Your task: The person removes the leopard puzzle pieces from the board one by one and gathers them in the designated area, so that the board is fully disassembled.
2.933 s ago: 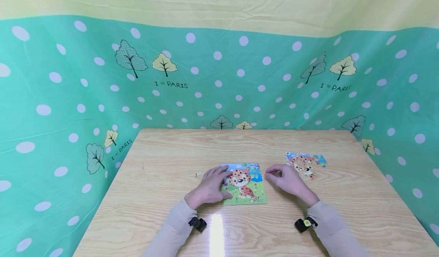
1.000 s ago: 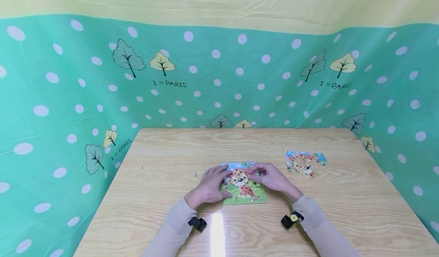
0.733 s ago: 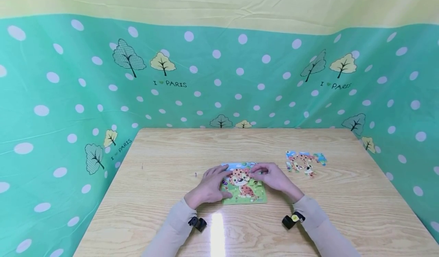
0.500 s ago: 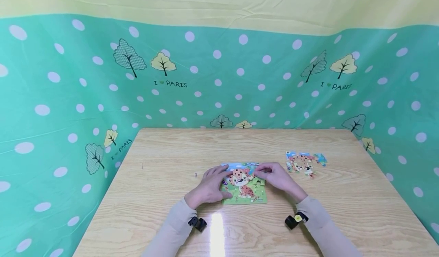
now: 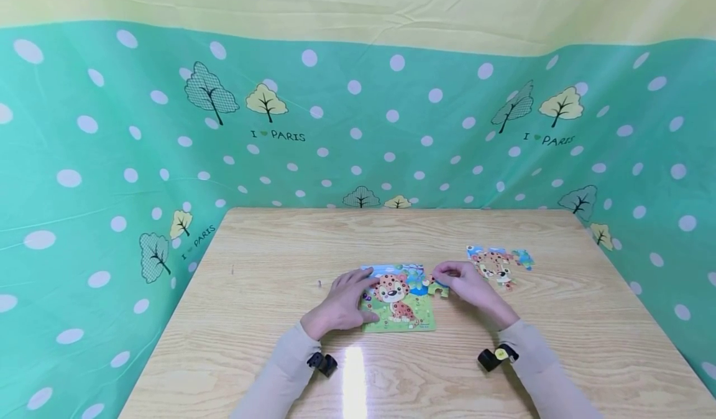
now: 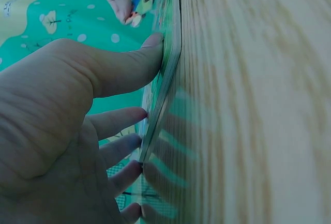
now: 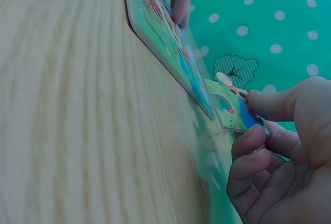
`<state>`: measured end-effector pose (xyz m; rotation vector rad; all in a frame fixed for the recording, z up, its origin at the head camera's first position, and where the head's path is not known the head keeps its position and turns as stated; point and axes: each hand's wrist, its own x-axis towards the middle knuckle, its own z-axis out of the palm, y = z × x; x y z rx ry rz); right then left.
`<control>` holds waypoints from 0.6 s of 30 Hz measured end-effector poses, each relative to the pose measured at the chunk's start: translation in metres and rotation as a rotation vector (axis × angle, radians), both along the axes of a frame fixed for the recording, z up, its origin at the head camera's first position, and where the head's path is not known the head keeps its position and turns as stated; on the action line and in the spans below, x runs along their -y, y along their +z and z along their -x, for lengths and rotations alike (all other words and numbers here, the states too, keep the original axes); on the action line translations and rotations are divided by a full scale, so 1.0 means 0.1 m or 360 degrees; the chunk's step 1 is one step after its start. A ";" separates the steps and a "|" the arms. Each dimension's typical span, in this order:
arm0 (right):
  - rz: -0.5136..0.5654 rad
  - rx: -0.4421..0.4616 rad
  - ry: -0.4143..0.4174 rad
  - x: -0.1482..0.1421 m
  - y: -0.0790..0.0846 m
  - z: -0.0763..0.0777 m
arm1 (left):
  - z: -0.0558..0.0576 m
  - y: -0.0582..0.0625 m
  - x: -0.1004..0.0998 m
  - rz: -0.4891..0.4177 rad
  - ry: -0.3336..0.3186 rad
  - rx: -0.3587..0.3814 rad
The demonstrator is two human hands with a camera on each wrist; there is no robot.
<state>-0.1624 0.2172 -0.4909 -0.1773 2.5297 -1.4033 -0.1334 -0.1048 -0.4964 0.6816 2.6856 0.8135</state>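
Note:
A flat leopard puzzle board (image 5: 396, 314) lies on the wooden table, its picture facing up. My left hand (image 5: 342, 302) rests on the board's left side, fingers spread and fairly straight; in the left wrist view its thumb and fingertips touch the board's edge and face. Just off the board's right edge, my right hand (image 5: 472, 287) pinches a puzzle piece (image 7: 232, 106) between thumb and fingers. That piece is green and blue with a bit of spotted orange and a cut-out notch. Part of it is hidden behind the fingertips.
Farther right on the table (image 5: 279, 239) lies a partly joined group of puzzle pieces (image 5: 488, 265) with a leopard face. A blue-green piece (image 5: 524, 258) sits at its right end. A tiny dark speck (image 5: 319, 283) is left of the board. A green dotted curtain (image 5: 358, 120) borders the table.
My right hand first moved left over the board with the puzzle piece, then drew back right, off the board's edge, still pinching it. The left hand has stayed in place.

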 end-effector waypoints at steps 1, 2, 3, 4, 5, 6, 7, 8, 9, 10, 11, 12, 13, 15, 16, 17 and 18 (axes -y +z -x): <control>0.0001 0.0001 -0.0001 -0.02 0.00 0.00 | 0.00 0.00 0.00 0.0000 0.0000 0.0001; 0.0000 0.0001 -0.0011 -0.05 0.01 0.01 | 0.00 -0.01 0.00 0.0001 0.0001 0.0000; -0.0004 -0.0006 -0.0004 -0.07 0.02 0.01 | 0.00 -0.01 0.00 0.0001 0.0001 0.0000; -0.0015 -0.0005 -0.0020 -0.09 0.02 0.01 | 0.00 -0.01 0.00 0.0002 0.0000 -0.0002; -0.0022 -0.0007 -0.0022 -0.12 0.02 0.02 | 0.00 -0.01 0.00 0.0003 0.0000 -0.0002; -0.0025 -0.0009 -0.0034 -0.14 0.02 0.02 | 0.00 -0.01 0.00 0.0004 -0.0001 -0.0002; -0.0028 -0.0014 -0.0035 -0.16 0.02 0.02 | 0.00 -0.01 0.00 0.0005 -0.0001 -0.0002; -0.0032 -0.0017 -0.0043 -0.19 0.01 0.02 | 0.00 -0.01 0.00 0.0006 -0.0001 0.0000; -0.0036 -0.0021 -0.0050 -0.21 0.01 0.02 | 0.00 -0.01 0.00 0.0007 -0.0001 0.0001; -0.0038 -0.0021 -0.0064 -0.23 0.00 0.02 | 0.00 -0.01 0.00 0.0007 0.0000 0.0003; -0.0029 -0.0020 -0.0071 -0.26 0.00 0.02 | 0.00 -0.01 0.00 0.0008 0.0000 0.0004; -0.0020 -0.0022 -0.0077 -0.28 0.01 0.02 | 0.00 -0.01 0.00 0.0009 0.0001 0.0005; -0.0019 -0.0016 -0.0083 -0.30 0.01 0.01 | 0.00 -0.01 0.00 0.0011 0.0001 0.0006; -0.0021 -0.0011 -0.0103 -0.35 0.02 0.00 | 0.01 0.00 0.00 0.0012 0.0000 0.0001; -0.0025 -0.0005 -0.0108 -0.37 0.03 0.00 | 0.01 0.00 0.00 0.0014 0.0000 -0.0002; -0.0035 0.0004 -0.0113 -0.39 0.04 -0.01 | 0.01 0.00 0.00 0.0017 -0.0001 -0.0003; -0.0045 0.0014 -0.0124 -0.41 0.05 -0.01 | 0.01 0.00 0.00 0.0017 0.0000 -0.0002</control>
